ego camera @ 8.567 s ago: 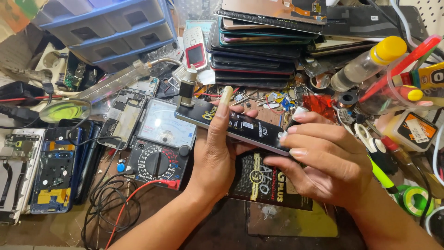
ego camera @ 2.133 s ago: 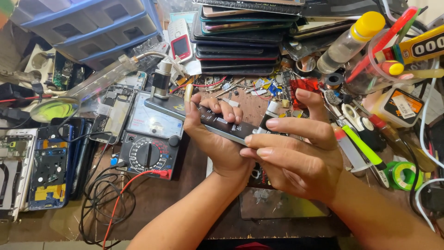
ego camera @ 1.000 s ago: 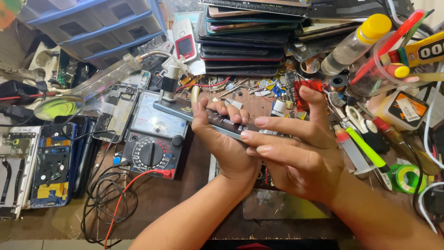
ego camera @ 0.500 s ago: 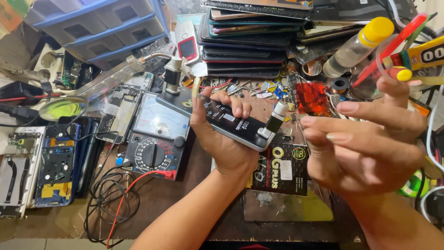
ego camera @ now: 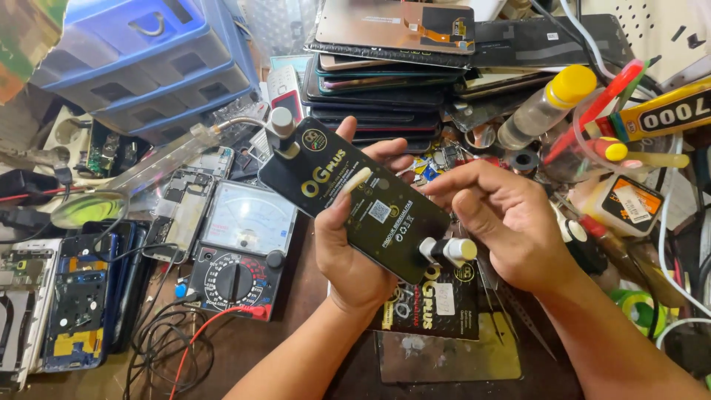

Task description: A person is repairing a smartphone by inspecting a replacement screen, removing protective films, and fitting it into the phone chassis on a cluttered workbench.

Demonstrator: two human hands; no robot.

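My left hand point(ego camera: 348, 259) grips a phone covered by a black card with gold print point(ego camera: 385, 222), tilted face-up over the bench, thumb lying across the card. Two small grey-white clamps pinch it: an upper clamp point(ego camera: 281, 127) at the far-left corner and a lower clamp point(ego camera: 449, 250) at the near-right edge. My right hand point(ego camera: 518, 230) is curled at that near-right edge, fingers closed around the lower clamp.
An analog multimeter point(ego camera: 241, 252) with red and black leads lies left of my hands. Opened phones point(ego camera: 74, 304) sit at the far left, blue drawers point(ego camera: 133, 59) behind. A stack of phone screens point(ego camera: 385, 74), a yellow-capped bottle point(ego camera: 548, 104) and glue tubes point(ego camera: 659, 111) crowd the back right.
My right hand came off the phone, lifted away to the right, then returned to the lower clamp. My left hand turned the phone so the black card faces up.
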